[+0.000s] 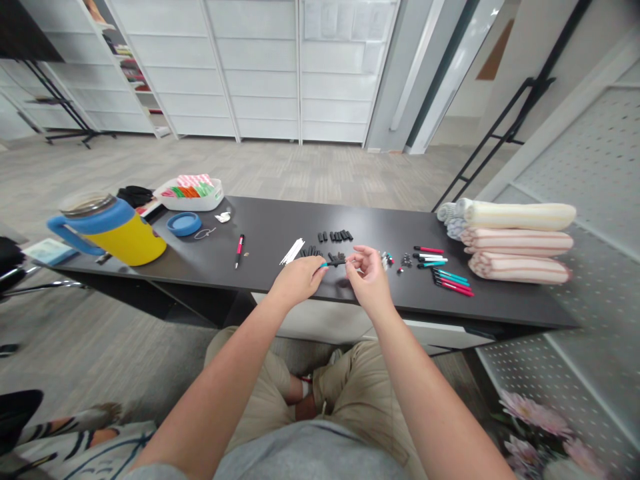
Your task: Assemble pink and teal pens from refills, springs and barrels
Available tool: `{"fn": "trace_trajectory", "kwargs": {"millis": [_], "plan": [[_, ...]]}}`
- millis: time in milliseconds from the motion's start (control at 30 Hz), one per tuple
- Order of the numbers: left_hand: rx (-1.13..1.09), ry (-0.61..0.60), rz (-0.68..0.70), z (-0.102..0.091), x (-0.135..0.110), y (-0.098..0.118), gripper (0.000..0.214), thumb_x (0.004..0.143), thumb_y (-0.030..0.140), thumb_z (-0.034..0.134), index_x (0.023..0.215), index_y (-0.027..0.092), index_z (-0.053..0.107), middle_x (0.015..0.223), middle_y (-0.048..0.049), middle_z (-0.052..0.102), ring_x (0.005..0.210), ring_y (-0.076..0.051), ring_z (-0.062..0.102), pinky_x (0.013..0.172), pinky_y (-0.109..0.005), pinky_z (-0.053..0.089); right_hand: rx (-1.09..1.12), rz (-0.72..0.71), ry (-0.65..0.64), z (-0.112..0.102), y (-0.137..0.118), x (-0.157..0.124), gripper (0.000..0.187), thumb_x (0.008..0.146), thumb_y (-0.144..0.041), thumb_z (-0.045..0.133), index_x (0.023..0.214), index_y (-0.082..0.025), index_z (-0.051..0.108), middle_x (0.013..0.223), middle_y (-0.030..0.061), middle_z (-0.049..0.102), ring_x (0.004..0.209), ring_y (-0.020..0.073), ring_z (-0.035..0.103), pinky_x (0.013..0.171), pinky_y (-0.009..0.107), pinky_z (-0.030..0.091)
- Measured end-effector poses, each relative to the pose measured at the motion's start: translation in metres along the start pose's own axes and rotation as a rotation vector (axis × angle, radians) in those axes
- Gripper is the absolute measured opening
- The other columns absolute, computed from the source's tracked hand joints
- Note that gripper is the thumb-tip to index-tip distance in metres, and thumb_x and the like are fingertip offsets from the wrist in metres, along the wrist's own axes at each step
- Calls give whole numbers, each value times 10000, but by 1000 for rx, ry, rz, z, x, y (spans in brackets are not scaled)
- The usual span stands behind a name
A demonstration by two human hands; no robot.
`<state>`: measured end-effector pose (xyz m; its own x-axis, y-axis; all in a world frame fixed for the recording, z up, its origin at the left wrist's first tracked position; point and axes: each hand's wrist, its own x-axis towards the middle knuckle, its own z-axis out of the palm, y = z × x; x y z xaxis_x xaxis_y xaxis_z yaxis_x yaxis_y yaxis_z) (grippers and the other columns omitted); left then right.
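My left hand is closed around the teal end of a pen held level above the table's front edge. At the pen's black end, the thumb and fingers of my right hand pinch together; the tip between them is hidden. Just beyond my left hand lie thin white refills and a cluster of black pen parts, partly covered by the hand. Short black grips lie in a row farther back. Small clear and metal parts are scattered right of my right hand.
Red, teal, white and black pens lie at the right, before rolled towels. Leftward are a red-and-black pen, a blue lid, a white basket of wrapped items and a yellow-blue mug near the table's left end.
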<state>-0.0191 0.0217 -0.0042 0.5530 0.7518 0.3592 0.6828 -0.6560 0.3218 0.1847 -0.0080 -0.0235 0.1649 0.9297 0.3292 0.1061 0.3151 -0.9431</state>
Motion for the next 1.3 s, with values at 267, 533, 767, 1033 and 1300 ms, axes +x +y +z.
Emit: {"fn": "trace_trajectory", "kwargs": {"millis": [267,533,767,1033,1300], "plan": [[-16,-13,19,1,-1,-3,232,1076,322,442,1093,211,645,1049,-80,730,993,-247,692,863,-350,519,50,-3,-58,0,0,1,476,903,-372,707,1303,-271,468,1023,24,646,751,140,586,633,258,518],[-22,-23,40,3,-1,-6,244,1082,331,448,1104,195,650,1072,-85,739,996,-247,699,868,-352,528,13,-2,-86,1,-1,1,503,888,-320,695,1330,-270,459,1021,12,649,743,133,592,622,255,490],[-38,-12,58,4,-1,-7,230,1078,317,461,1124,198,653,1093,-85,746,1016,-241,708,889,-351,535,-3,0,-96,2,-3,1,536,856,-302,704,1334,-263,464,1010,11,657,724,133,603,627,263,491],[-34,-17,42,2,-1,-4,244,1082,323,451,1105,201,662,1062,-84,742,1003,-237,705,876,-345,538,-4,-11,-96,1,1,0,519,874,-331,719,1334,-271,485,1062,30,638,714,130,601,624,274,511],[-37,10,66,6,-2,-7,257,1078,355,478,1157,213,677,1146,-79,754,1077,-240,705,936,-357,542,121,47,-159,-2,5,1,432,885,-403,770,1240,-275,561,1117,59,706,866,179,666,787,345,584]]}}
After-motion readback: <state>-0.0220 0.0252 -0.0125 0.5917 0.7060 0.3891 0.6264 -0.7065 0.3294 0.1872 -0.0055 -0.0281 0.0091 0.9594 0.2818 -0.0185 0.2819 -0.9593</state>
